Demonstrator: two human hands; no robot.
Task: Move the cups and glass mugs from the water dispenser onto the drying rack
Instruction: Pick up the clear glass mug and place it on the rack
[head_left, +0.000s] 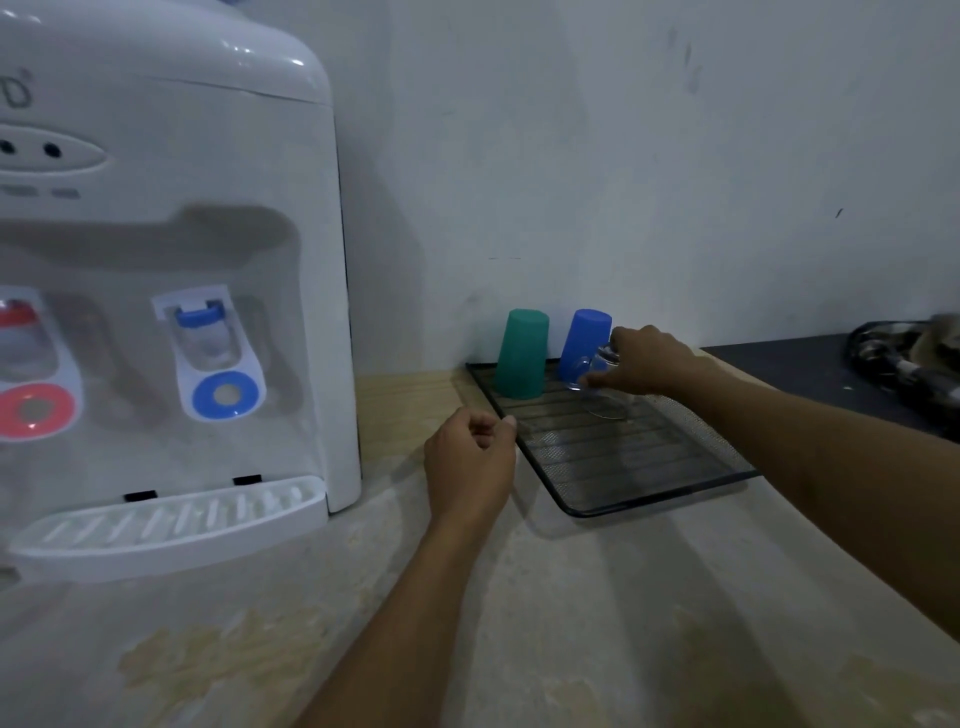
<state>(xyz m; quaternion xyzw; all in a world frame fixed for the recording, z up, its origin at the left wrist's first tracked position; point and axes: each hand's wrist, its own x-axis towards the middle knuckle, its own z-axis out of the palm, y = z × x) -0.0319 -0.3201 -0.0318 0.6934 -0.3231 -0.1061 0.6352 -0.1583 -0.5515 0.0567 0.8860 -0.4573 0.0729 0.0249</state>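
Note:
A black mesh drying rack (649, 467) lies on the counter by the wall. A green cup (521, 354) and a blue cup (584, 340) stand upside down at its far edge. My right hand (644, 361) holds a clear glass mug (602, 384) tilted, mouth down, just above the rack in front of the blue cup. My left hand (467, 467) is curled into a loose fist at the rack's left rim; its thumb seems to touch the rim. The white water dispenser (166, 291) stands at the left, and its drip tray (171, 525) holds nothing.
The dispenser has a red tap (21, 364) and a blue tap (213, 353). A dark surface (795, 374) with a coiled black cable (904, 353) lies to the right of the rack. The wall stands close behind the cups.

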